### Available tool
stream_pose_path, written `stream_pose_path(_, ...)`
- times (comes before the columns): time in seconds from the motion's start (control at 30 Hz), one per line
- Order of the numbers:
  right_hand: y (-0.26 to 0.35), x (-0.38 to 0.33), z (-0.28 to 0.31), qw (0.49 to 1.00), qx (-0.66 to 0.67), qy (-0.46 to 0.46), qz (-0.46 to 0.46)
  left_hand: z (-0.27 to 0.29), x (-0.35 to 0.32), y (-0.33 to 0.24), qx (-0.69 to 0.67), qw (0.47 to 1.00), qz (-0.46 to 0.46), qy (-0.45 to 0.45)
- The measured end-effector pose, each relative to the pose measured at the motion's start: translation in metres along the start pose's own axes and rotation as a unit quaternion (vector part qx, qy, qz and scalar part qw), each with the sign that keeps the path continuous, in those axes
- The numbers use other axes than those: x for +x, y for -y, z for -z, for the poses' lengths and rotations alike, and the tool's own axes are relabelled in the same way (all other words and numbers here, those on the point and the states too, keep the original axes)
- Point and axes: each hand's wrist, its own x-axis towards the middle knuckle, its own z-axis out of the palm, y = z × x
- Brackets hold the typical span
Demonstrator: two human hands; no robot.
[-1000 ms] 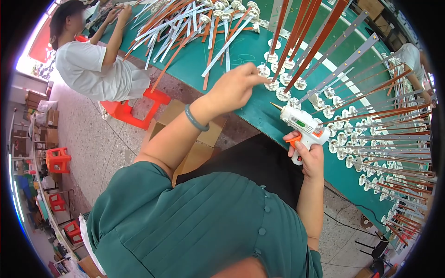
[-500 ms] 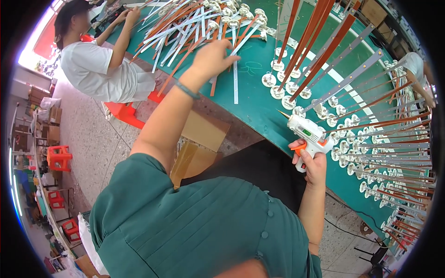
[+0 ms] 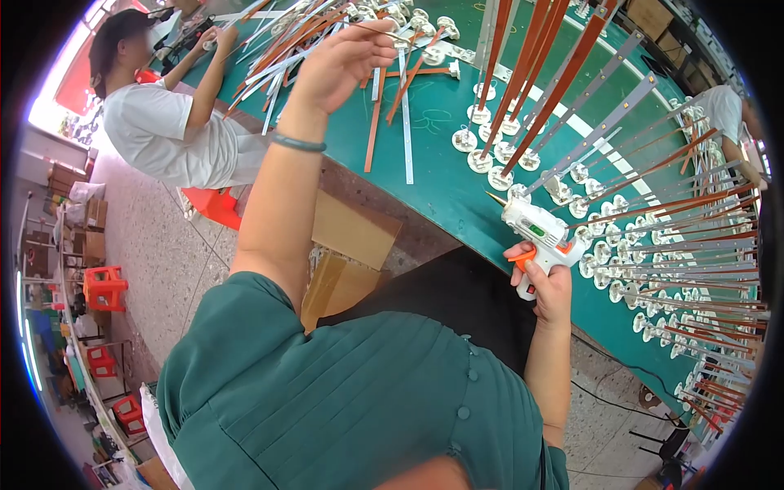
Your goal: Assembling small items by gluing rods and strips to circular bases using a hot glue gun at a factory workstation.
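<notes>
My right hand (image 3: 549, 286) grips a white glue gun (image 3: 535, 237) with an orange trigger, its metal tip pointing up and left over the table edge. At the far left part of the table, my left hand (image 3: 339, 69) is raised with its fingers curled. Across those fingers runs a thin brown strip (image 3: 371, 30), seen almost edge-on and partly hidden. Beside that hand lies a pile of brown and white strips (image 3: 294, 57) with white round bases. Two loose strips, one brown (image 3: 374, 135) and one white (image 3: 407, 139), reach toward the near edge.
Upright strips on white round bases (image 3: 501, 177) stand in rows over the right of the green table (image 3: 441, 192). A person in white (image 3: 171, 122) works at the left; another person (image 3: 723, 122) is at the far right. Below the edge is a cardboard box (image 3: 355, 229).
My left hand has moved up and left from over the loose strips, and a thin brown strip now shows across its fingers. The glue gun has hardly moved.
</notes>
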Motion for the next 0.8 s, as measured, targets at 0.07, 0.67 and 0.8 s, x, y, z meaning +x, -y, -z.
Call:
stream_pose_path(0.07, 0.001, 0.000, -0.001, 1.000, 0.003, 0.001, -0.001, -0.012, -0.018, -0.012, 0.205, 0.969, -0.104, -0.094)
stream_pose_path(0.67, 0.006, -0.006, -0.010, 0.994, -0.100, 0.025, -0.024, -0.116, -0.074, 0.004, 0.526, 0.842, -0.116, 0.030)
stream_pose_path(0.8, 0.007, -0.005, -0.016, 0.991, -0.131, 0.023, -0.015, -0.105, -0.089, 0.042, 0.535, 0.833, -0.103, 0.095)
